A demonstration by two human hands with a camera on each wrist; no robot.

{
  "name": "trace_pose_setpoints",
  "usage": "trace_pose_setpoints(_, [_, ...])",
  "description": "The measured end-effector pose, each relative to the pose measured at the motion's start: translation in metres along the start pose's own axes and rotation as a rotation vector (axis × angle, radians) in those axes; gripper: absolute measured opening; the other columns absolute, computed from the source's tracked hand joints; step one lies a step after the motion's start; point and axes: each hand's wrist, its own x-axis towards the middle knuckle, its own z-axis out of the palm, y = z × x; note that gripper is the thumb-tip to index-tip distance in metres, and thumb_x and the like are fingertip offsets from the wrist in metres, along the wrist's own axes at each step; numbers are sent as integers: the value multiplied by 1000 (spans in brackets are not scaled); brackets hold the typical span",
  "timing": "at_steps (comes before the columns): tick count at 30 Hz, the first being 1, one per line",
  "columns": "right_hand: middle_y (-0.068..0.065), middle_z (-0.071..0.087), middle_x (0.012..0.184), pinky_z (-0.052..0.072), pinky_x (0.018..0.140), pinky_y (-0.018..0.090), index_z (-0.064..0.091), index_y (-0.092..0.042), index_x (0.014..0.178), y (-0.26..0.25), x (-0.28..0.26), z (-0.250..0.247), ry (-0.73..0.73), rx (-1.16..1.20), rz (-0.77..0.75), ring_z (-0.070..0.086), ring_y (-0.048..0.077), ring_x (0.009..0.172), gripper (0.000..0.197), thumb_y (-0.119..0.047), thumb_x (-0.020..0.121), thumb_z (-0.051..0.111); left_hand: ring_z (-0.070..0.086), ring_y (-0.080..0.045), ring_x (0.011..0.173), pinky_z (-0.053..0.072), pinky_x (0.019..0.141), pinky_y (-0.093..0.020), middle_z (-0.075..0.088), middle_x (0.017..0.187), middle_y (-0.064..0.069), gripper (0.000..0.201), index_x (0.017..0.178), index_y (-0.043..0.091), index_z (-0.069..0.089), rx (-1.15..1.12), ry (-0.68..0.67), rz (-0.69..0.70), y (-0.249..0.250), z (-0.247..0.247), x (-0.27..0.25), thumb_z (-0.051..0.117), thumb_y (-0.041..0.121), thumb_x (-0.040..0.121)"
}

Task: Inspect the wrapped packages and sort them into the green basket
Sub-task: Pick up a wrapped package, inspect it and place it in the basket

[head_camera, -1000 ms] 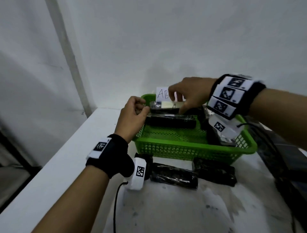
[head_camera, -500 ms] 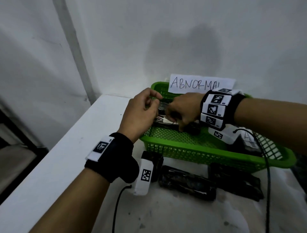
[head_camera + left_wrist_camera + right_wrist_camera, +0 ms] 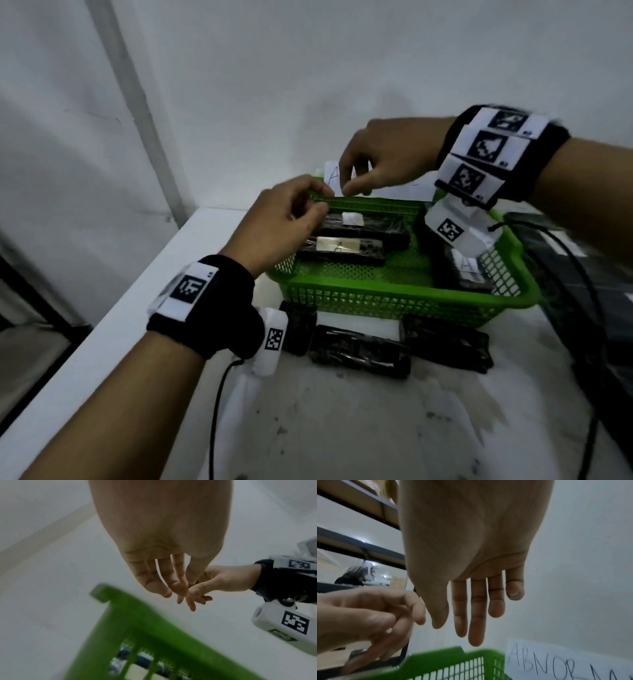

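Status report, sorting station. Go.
Left hand and right hand empty above green basket. Labelled packages inside; more packages waiting on table. Nothing in the way.

Paper sign (image 3: 570, 661) cut off; basket (image 3: 154, 635) blurred

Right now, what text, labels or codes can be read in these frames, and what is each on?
"ABNOR", then a partly cut-off letter: handwritten on the paper sign behind the basket; the hands hide most of it in the head view.
"A": handwritten on the tag of a package in the basket.
Tag on the right-hand package: blurred, unreadable.
Wristband markers: square codes, no words.
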Motion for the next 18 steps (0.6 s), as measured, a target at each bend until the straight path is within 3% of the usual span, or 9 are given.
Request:
trace_pose_setpoints(2, [-8, 77, 79, 38, 63, 20, 74, -25, 105, -7, -26, -10, 57, 36, 47, 57, -16, 57, 28, -47, 97, 59, 67, -5, 70, 48, 57, -16, 70, 75, 2, 14, 99, 31, 66, -2, 15, 50, 19, -3, -3, 58, 20, 97])
trace_pose_setpoints(5, [-10, 76, 76, 37, 63, 21, 74, -27, 100, -27, -67, -10, 83, 79, 94, 56, -17, 58, 26, -48, 96, 60, 63, 2, 63, 44, 54, -12, 69, 71, 7, 12, 97, 27, 69, 2, -21, 72, 38, 0, -17, 58, 20, 98])
trace_pose_setpoints(9, [-12, 73, 76, 48, 68, 27, 73, -29, 93, -63, -112, 18, 18, 126, 86, 62, -3, 63, 26, -54, 90, 66, 60, 5, 59, 40, 53, -9, 67, 69, 9, 12, 99, 20, 70, 29, -105, 53, 43, 10, -46, 59, 21, 98])
trace_pose_setpoints(14, [-10, 69, 105, 56, 85, 39, 64, -32, 114, -104, -137, 86, -157, 61, 97, 64, 14, 94, 43, -62, 84, 69, 56, 7, 58, 40, 55, -13, 67, 70, 10, 14, 98, 19, 71, 34, -144, -34, 35, 19, -76, 57, 22, 100])
trace_pose_setpoints(18, [3, 56, 117, 48, 74, 36, 47, -22, 131, -128, -143, 128, -201, -100, 120, 57, 25, 98, 51, -47, 91, 68, 55, 2, 57, 42, 55, -17, 67, 72, 8, 14, 98, 18, 69, 3, -167, -85, 32, 22, -96, 55, 19, 101])
